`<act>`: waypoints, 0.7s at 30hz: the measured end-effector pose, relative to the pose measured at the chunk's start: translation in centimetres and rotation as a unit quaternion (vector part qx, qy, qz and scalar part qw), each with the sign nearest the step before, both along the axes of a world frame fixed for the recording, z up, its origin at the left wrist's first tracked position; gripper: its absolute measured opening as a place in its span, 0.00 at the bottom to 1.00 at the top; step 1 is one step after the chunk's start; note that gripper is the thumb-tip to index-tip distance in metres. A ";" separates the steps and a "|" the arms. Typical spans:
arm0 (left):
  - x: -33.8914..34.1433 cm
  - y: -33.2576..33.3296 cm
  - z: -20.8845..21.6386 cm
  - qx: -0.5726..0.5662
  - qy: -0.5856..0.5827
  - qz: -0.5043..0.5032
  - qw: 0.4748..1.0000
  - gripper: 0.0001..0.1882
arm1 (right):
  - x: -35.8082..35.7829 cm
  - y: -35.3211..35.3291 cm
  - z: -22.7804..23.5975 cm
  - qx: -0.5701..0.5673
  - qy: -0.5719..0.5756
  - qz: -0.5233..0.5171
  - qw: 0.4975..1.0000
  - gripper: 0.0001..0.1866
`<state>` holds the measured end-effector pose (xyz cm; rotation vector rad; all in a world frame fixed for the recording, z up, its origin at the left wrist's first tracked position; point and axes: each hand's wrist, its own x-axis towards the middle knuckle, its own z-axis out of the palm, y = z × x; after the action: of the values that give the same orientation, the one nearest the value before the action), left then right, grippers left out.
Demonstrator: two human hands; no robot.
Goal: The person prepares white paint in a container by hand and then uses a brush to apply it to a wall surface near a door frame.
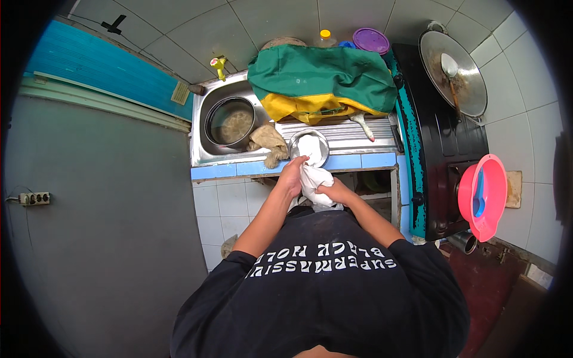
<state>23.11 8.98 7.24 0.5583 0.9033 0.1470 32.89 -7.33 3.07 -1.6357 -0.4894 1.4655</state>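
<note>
A white bag (315,182) is held in front of my body, over the blue-tiled front edge of the counter. My left hand (292,174) is closed on its upper end, by the rim of a small metal bowl (326,150). Lower down, my right hand (336,191) grips the bag's right side. White powdery stuff (308,145) lies in the bowl, which stands on the sink's drainboard. A crumpled tan cloth (268,141) sits just left of the bowl.
Left of the cloth, a dark-rimmed pot (209,128) stands in the sink basin below a yellow tap (219,68). A green and yellow cloth (322,74) covers things behind. At right are a black stove (439,131), a wok (465,71) with a ladle, and a pink basin (500,197).
</note>
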 end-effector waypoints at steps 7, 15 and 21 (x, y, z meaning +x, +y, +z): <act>0.0 -0.2 -0.3 0.019 0.006 -0.002 1.000 0.12 | 0.2 -0.1 0.3 -0.011 -0.002 0.014 1.000 0.29; -0.1 0.0 -1.3 0.008 -0.002 0.006 1.000 0.11 | 0.3 0.1 0.9 -0.012 0.001 0.019 1.000 0.28; 0.3 -0.5 -0.1 0.022 0.033 0.027 0.999 0.13 | 0.4 0.1 0.6 0.003 -0.002 0.020 1.000 0.28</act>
<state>23.46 8.50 7.12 0.5824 0.9809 0.1992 33.24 -7.22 3.71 -1.6329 -0.5316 1.4878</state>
